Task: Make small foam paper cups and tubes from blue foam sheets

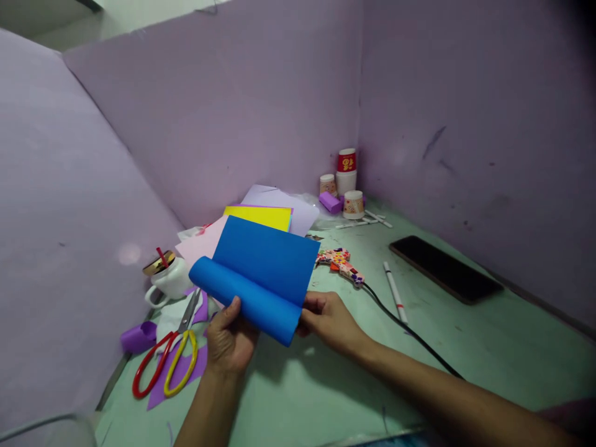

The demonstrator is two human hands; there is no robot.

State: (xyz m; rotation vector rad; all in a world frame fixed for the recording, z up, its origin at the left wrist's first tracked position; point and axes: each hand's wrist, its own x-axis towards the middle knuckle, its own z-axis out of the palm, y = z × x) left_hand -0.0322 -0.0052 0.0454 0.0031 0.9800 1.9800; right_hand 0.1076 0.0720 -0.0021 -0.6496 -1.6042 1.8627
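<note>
A sheet of blue paper (pixel 272 253) is held up over the table, its near part curled into a loose roll and its far part nearly flat. My left hand (pixel 231 338) grips the roll from below, with the thumb pressed on its front. At the roll's right end, my right hand (pixel 329 318) pinches the paper; some of its fingers are hidden behind the sheet. Left of my left hand lie scissors (pixel 179 347) with one red and one yellow handle, resting on purple paper scraps (pixel 156 385).
A white mug (pixel 172 279) and a purple paper roll (pixel 139 337) stand at the left. Behind are yellow paper (pixel 261 217) and several paper cups (pixel 347 182). A patterned glue gun (pixel 342 264) with a black cord, a white pen (pixel 395 292) and a phone (pixel 442 267) lie at the right.
</note>
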